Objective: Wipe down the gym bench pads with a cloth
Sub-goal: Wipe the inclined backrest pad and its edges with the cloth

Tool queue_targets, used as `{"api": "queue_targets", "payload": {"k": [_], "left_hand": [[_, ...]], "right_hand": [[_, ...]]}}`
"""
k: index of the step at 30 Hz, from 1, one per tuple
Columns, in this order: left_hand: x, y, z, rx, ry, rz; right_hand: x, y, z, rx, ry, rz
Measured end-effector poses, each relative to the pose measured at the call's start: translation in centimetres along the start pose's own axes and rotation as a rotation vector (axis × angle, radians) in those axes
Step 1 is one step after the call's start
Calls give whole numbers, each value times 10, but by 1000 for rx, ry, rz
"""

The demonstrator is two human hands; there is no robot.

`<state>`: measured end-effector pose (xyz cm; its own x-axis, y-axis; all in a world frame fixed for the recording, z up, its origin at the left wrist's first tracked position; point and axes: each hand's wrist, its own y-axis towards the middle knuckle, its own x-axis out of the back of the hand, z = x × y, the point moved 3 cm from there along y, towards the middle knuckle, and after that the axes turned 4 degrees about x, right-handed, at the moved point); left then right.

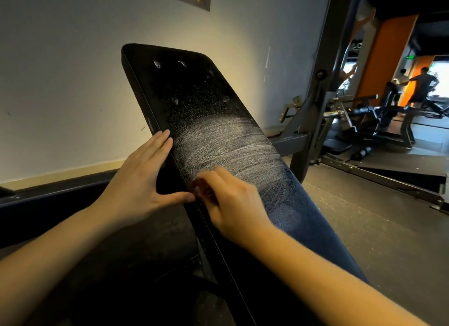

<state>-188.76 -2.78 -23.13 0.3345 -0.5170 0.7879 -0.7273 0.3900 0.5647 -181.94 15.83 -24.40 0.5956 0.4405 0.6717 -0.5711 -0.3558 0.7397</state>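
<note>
The black inclined bench pad rises from the lower middle toward the wall. Fine droplets cover its upper part, and whitish wet streaks cross its middle. My left hand presses flat against the pad's left side edge, fingers straight and thumb stretched toward the pad. My right hand is motion-blurred and lies on the pad's lower left part just below the streaks. Its fingers curl over a small dark wad, apparently the cloth, which is mostly hidden under them. The pad's lower stretch looks bluish.
A pale wall stands close behind and to the left of the bench. The dark steel frame of a rack rises at the right beside the pad. Further right are more gym machines and people in the distance. The floor is dark rubber matting.
</note>
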Motion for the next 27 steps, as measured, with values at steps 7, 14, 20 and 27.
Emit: {"api": "queue_targets", "payload": {"k": [7, 14, 20, 27], "left_hand": [[-8, -18, -23, 104, -20, 70], [-6, -20, -19, 111, -113, 56], [-10, -27, -25, 153, -148, 75], [-25, -36, -38, 193, -183, -55]], "right_hand": [[39, 0, -153, -722, -331, -77], [6, -22, 6, -26, -1, 9], [47, -34, -134, -715, -293, -89], [13, -62, 8, -65, 37, 0]]}}
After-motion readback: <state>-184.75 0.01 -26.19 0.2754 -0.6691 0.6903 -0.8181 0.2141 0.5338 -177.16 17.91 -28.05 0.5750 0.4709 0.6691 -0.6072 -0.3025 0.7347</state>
